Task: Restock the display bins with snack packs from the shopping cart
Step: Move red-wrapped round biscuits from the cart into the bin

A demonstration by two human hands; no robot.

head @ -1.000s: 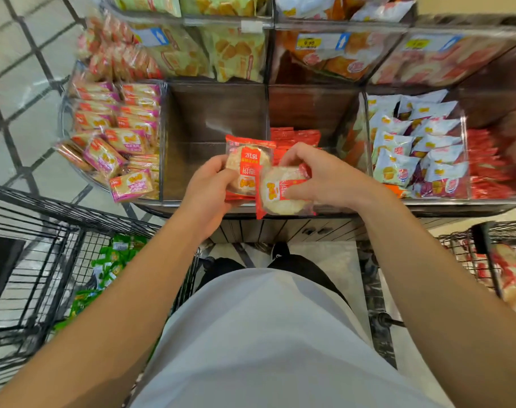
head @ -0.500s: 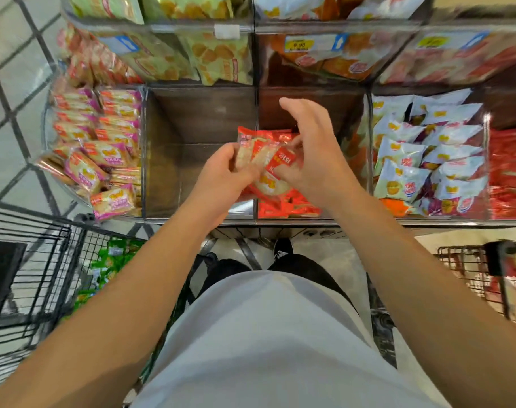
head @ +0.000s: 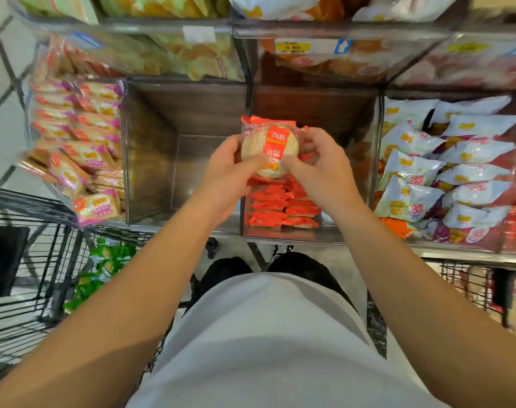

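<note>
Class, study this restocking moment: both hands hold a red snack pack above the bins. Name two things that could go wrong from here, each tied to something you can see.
1. The red snack pack is pinched only at its lower edge by the left hand and right hand; a weak grip could let it drop crooked onto the red pack stack.
2. The empty bin sits right beside; the pack might land in the wrong compartment.
</note>
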